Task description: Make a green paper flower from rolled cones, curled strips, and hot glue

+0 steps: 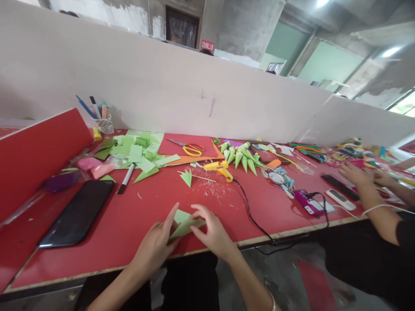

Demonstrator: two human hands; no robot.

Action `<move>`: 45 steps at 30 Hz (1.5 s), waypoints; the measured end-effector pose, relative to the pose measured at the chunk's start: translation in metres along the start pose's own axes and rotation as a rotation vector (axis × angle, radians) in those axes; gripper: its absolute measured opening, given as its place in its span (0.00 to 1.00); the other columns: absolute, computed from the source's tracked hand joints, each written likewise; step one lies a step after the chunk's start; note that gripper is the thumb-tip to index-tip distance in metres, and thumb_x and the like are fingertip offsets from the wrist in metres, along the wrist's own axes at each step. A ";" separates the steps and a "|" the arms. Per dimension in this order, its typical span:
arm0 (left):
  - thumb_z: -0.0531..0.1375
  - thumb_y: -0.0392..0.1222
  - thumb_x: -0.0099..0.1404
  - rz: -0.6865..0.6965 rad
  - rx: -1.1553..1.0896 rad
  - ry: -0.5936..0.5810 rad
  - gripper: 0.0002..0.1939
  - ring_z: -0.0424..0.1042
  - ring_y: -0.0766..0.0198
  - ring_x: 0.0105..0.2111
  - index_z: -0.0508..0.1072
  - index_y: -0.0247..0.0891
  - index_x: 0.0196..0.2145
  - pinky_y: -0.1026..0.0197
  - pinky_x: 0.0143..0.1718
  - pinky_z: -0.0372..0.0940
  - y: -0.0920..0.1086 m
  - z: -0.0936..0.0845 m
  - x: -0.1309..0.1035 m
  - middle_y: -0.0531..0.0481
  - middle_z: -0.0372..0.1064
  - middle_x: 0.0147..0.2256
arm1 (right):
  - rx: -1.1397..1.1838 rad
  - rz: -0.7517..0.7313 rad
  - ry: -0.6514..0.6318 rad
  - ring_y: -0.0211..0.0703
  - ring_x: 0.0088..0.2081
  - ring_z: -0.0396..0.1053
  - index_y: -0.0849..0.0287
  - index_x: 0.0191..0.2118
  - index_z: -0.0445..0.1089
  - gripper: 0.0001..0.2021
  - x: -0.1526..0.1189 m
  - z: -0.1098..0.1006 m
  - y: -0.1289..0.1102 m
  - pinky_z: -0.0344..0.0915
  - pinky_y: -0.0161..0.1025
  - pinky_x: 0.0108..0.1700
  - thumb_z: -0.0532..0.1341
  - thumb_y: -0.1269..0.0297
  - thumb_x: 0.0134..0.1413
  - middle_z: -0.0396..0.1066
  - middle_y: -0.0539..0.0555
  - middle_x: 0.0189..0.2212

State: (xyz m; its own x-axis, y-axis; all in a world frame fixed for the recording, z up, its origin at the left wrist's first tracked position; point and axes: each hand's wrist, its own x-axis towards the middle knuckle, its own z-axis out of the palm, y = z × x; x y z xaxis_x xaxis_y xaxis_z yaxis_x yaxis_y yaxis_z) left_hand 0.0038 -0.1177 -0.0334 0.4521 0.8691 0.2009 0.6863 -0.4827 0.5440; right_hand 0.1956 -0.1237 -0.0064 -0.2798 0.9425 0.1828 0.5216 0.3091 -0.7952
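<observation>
Left hand (157, 238): gripping paper (182, 223) at left
Right hand (214, 233): pinching right side
Paper: between both, near table (129, 220) edge

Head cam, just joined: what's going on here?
A person has a piece of light green paper between the left hand and right hand, at the front edge of the red table; how firm either grip is can't be told. Beyond lie a yellow glue gun, yellow-handled scissors, loose green paper pieces and a cluster of pointed green paper shapes, none of them in hand. To the right, a co-worker's hands are at other items.
</observation>
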 end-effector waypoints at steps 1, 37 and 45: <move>0.52 0.34 0.59 0.024 0.002 0.004 0.38 0.69 0.62 0.28 0.34 0.39 0.60 0.62 0.30 0.64 -0.001 -0.002 0.002 0.51 0.69 0.29 | 0.015 0.003 -0.009 0.40 0.43 0.64 0.55 0.54 0.53 0.24 0.000 -0.002 -0.001 0.60 0.39 0.46 0.57 0.67 0.50 0.67 0.53 0.41; 0.54 0.32 0.58 0.253 0.232 -0.198 0.18 0.64 0.59 0.47 0.65 0.42 0.47 0.56 0.47 0.61 -0.007 -0.021 0.015 0.48 0.66 0.47 | -0.619 -0.301 -0.084 0.40 0.38 0.63 0.57 0.37 0.68 0.09 -0.010 0.010 0.013 0.52 0.42 0.51 0.52 0.73 0.54 0.68 0.52 0.33; 0.50 0.31 0.61 0.218 0.266 -0.180 0.17 0.67 0.62 0.44 0.67 0.44 0.46 0.63 0.39 0.65 -0.014 -0.020 0.012 0.49 0.68 0.44 | -0.339 -0.173 -0.140 0.40 0.43 0.62 0.57 0.43 0.68 0.14 -0.001 -0.001 0.016 0.60 0.36 0.45 0.55 0.76 0.49 0.67 0.53 0.40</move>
State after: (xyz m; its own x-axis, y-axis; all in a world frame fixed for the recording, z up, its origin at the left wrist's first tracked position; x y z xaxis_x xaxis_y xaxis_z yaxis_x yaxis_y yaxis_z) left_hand -0.0119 -0.0985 -0.0228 0.6799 0.7217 0.1298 0.6763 -0.6856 0.2693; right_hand 0.2050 -0.1200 -0.0190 -0.4818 0.8537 0.1979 0.6871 0.5082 -0.5194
